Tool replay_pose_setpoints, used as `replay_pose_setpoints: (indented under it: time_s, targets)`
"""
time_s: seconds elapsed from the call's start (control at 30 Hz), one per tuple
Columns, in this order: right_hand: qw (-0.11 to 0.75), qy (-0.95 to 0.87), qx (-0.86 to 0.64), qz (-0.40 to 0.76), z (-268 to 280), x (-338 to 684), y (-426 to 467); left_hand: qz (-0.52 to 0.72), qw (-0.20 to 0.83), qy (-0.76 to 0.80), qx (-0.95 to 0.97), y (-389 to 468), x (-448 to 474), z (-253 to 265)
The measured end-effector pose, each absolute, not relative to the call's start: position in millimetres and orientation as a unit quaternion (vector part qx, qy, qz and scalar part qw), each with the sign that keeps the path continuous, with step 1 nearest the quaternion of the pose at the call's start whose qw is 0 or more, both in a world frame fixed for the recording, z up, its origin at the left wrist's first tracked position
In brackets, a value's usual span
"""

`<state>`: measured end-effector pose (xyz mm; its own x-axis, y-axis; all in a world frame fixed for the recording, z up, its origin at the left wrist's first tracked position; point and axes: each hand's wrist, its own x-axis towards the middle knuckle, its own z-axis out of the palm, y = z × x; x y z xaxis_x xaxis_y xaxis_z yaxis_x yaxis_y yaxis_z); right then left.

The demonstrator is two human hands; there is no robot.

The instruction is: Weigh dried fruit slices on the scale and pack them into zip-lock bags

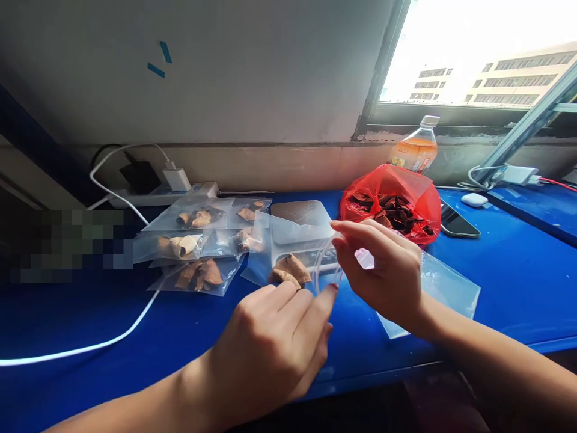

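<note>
In front of me a clear zip bag [295, 231] with dried brown peel pieces [293, 269] in it is held up between both hands. My right hand [383, 270] is closed, thumb and forefinger pinching the upper side of the bag's mouth. Lower down, my left hand [279, 337] is closed on the mouth's other side, its fingers curled and partly hiding the bag. Behind the bag lies a small scale [302, 216] with a metal pan. To its left, several filled bags [198, 276] of peel lie flat and overlapping.
An opened red plastic bag [360, 201] of dark dried peel stands at back right, before an orange drink bottle [417, 150]. Flat clear bags [444, 288] lie by my right forearm. A phone [460, 221], white earphone case [474, 199], power strip [205, 190] and white cable [130, 331] are also there.
</note>
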<state>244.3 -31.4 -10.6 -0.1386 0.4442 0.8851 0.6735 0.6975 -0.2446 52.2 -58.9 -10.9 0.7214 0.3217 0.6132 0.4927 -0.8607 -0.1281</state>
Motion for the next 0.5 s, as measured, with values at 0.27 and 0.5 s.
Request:
replay_pose_setpoints:
  time_s: [0.27,0.5]
  targets:
    - [0.532,-0.737,-0.402,-0.110,-16,243,-22,-0.253,0.161,-0.227,-0.927,-64,59,-20]
    - [0.578,-0.649,-0.386,0.310,0,258,-16,-0.396,0.008,-0.224,-0.890,-65,34,28]
